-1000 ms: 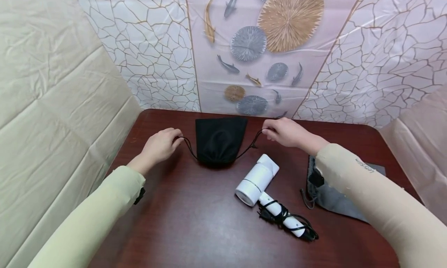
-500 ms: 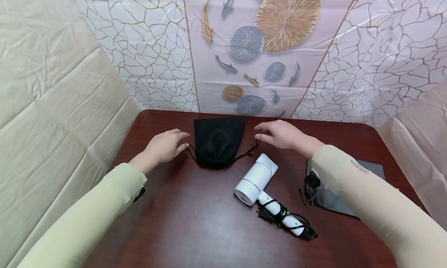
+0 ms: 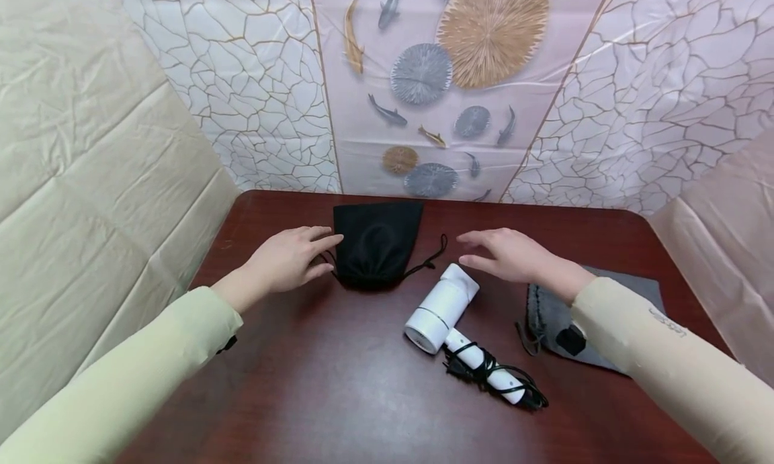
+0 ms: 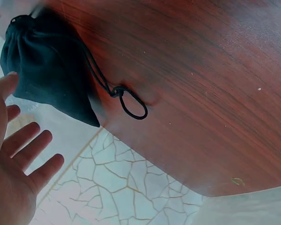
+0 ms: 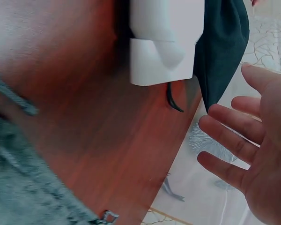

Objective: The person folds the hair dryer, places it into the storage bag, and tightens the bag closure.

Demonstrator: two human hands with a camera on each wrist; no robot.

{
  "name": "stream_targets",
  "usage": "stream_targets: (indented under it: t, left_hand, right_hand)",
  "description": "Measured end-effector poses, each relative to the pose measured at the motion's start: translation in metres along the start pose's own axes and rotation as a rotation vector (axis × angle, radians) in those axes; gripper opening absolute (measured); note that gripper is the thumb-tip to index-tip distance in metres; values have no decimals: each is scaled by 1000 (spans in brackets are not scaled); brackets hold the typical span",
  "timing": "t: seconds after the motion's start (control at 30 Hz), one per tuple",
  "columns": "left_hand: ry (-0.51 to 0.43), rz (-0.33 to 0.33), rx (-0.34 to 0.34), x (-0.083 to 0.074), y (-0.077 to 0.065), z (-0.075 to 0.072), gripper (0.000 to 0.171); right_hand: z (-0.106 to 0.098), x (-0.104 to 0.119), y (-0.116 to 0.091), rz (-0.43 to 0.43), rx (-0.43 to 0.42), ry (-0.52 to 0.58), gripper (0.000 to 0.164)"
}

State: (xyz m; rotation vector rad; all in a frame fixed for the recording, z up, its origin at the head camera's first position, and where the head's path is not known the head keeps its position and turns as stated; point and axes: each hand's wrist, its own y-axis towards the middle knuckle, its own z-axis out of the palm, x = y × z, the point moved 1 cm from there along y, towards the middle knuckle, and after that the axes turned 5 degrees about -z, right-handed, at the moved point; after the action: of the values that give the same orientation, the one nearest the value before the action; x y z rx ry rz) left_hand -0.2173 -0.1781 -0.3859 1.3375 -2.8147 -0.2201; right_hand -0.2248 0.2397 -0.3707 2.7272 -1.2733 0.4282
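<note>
A black drawstring pouch (image 3: 379, 239) lies at the back of the table, its gathered mouth towards me and a cord loop out on each side. My left hand (image 3: 284, 261) hovers at its left edge with fingers spread, overlapping the left cord in the head view. The left wrist view shows that cord (image 4: 133, 104) loose on the wood. To the right of the pouch my right hand (image 3: 514, 254) holds nothing, its fingers extended. Between my hands and nearer to me lies a white hair dryer (image 3: 441, 311), its handle (image 3: 484, 366) wrapped in a black power cord.
A grey drawstring pouch (image 3: 598, 316) lies flat on the right, partly under my right forearm. The dark red wooden table (image 3: 338, 397) ends at a patterned cloth backdrop (image 3: 266, 101). Pale cloth walls (image 3: 109, 182) flank both sides.
Both hands have let go of the black pouch's cords and spread their fingers. The cords have dropped to the table. My right hand has since moved right, away from the pouch.
</note>
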Motion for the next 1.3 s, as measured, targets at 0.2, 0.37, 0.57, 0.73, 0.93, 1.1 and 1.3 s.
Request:
stream_targets:
  t: [0.2,0.37,0.57,0.73,0.93,1.1,1.3]
  left_hand:
    - [19,58,-8,-8,-7,0,63]
    - [31,121,-34,-14,-12,0,63]
    - [71,198,-51,-24,-12,1,65]
    - [107,264,-45,-33,-9,1,65]
    - [144,315,-45,-41,-5,3,67]
    - [141,339,-46,-45,-4,6,67]
    - [126,359,-42,-49,-4,9,66]
  right_hand:
    - [8,3,-30,3,-15,13,54]
    - [14,8,-54,10,-27,12,55]
    - [23,21,-79,21,-34,-5,58]
    - [35,38,-97,2,-67,-14,60]
    - [56,53,-113,-78,-140,-88,64]
    - [75,61,-122,-146,-199,-155,70]
    - [93,66,-125,-162,-182,-201,77]
